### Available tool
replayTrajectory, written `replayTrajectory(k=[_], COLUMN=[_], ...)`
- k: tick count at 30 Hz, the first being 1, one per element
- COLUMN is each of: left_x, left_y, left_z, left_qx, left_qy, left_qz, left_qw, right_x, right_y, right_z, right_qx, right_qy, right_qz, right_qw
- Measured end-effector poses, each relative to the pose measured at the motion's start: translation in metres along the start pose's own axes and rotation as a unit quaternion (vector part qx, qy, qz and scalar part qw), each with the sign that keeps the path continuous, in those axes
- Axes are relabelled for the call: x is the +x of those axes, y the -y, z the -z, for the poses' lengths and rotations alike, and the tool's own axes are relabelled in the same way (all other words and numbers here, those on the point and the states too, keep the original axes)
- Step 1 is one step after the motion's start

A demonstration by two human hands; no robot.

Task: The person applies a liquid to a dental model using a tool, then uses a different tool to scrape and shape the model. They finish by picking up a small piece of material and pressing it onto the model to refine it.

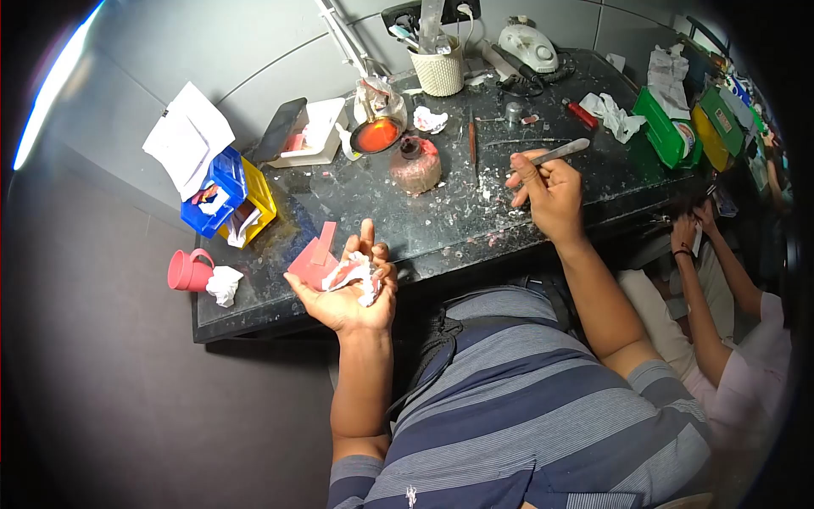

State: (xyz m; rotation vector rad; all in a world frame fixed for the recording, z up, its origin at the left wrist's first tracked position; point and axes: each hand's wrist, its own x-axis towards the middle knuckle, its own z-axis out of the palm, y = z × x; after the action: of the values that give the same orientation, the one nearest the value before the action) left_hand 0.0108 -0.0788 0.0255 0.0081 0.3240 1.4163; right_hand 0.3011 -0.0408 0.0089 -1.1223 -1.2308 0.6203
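Observation:
My left hand (352,305) is turned palm up over the bench's front edge. Resting in its palm, with the fingers curled up around it, is a curved pink and white dental piece (366,276). Pink wax sheets (312,265) show just beyond my left thumb and fingers. My right hand (553,191) is raised over the bench front and closed around a metal wax spatula (564,151), its broad end pointing right. A wax-stained round burner bottle (415,166) stands between and behind my hands, and a red-handled slim tool (472,144) lies to its right.
The dark bench (339,199) carries scattered scraps. At its back are an orange-glowing round dish (376,134), a white box (320,127) and a woven tool cup (438,72). A pink mug (188,270) and blue-yellow bins (216,212) stand left. At right are green bins (657,127) and another person's hands (691,225).

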Motion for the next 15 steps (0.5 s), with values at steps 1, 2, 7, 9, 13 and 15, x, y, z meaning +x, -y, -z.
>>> replayTrajectory(k=[1,2,7,9,13,15], left_x=[-0.001,-0.004,0.004,-0.003,0.001,-0.007], left_y=[-0.001,-0.001,0.005,0.015,0.023,0.029], left_z=[-0.001,-0.005,0.008,0.001,-0.002,-0.002], left_qx=[-0.003,0.005,-0.043,-0.031,0.196,0.324], left_qy=[0.0,0.025,0.073,0.103,0.305,0.299], left_qz=[-0.001,0.037,0.161,0.157,0.214,0.179], left_qw=[1.0,0.999,0.983,0.982,0.907,0.879], right_x=[0.001,0.002,-0.007,-0.014,-0.033,-0.044], right_y=[0.0,0.002,0.013,0.022,0.048,0.067], right_z=[0.001,0.002,-0.002,-0.01,-0.007,-0.006], right_qx=[0.021,0.035,0.083,0.115,0.086,0.098], right_qy=[-0.001,0.006,0.053,0.043,0.121,0.146], right_qz=[-0.024,-0.031,0.002,0.063,0.144,0.142], right_qw=[0.999,0.999,0.995,0.99,0.978,0.974])
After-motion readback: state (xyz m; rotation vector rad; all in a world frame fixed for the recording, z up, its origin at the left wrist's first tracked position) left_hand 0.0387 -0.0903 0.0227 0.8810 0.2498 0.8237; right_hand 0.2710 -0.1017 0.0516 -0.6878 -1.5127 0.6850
